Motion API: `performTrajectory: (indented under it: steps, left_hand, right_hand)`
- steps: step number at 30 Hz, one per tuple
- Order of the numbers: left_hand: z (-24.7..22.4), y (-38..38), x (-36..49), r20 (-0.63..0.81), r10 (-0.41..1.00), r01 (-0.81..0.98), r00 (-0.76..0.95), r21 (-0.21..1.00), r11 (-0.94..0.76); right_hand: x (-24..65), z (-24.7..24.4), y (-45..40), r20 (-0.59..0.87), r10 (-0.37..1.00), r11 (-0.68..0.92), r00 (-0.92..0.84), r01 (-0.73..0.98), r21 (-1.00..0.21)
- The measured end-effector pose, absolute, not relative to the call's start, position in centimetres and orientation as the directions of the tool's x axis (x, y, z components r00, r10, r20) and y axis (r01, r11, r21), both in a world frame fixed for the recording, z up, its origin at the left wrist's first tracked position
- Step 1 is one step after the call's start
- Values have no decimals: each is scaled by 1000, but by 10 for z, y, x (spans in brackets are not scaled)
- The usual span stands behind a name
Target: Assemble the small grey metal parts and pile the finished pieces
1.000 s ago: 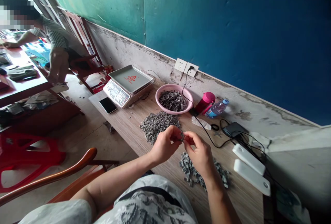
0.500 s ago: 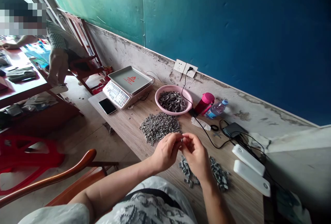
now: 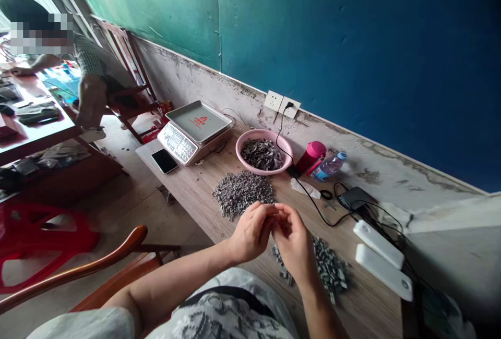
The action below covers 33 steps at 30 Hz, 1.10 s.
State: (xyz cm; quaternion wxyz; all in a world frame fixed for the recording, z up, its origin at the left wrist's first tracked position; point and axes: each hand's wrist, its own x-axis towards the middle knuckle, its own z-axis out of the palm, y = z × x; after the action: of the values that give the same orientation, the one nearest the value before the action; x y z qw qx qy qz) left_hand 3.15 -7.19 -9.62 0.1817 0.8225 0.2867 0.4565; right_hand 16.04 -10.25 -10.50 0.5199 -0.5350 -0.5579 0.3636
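Observation:
My left hand and my right hand meet fingertip to fingertip above the table. The fingers of both are curled and pinched together; whatever lies between them is hidden or too small to name. Just beyond my left hand is a heap of small grey pieces. Under and beside my right hand lies a looser pile of larger grey-green pieces, partly covered by the hand and forearm. A pink plastic basket farther back holds dark grey curved strips.
A weighing scale and a phone are at the table's far left. Near the wall stand a pink flask and a water bottle. Cables, a black adapter and two white devices lie right. A person sits far left.
My hands stay together, with the fingertips drawn slightly closer and the right hand shifted a little left. More of the grey-green pile shows beside my right forearm. The view has shifted slightly.

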Motion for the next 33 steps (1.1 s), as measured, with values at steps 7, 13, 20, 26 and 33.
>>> performTrajectory:
  steps: [7, 13, 20, 26, 33]
  left_hand:
    - [-96, -73, 33, 351, 847, 28, 399, 919, -394]
    - [-96, -73, 33, 203, 861, -164, 467, 976, -141]
    - [-91, -61, 21, 377, 742, 153, 555, 830, -536]
    - [-94, -60, 21, 493, 716, 191, 495, 742, -643]
    - [-98, -63, 26, 245, 868, -26, 433, 965, -260]
  right_hand:
    - [166, -108, -100, 11, 999, 17, 37, -141, -990]
    - [166, -110, -102, -51, 998, -42, 44, -195, -980]
    - [171, -108, -101, 17, 996, 23, 85, -71, -997]
    - [170, -109, -99, 0, 992, 21, 128, -168, -986]
    - [173, -105, -102, -91, 990, -35, 107, -441, -897]
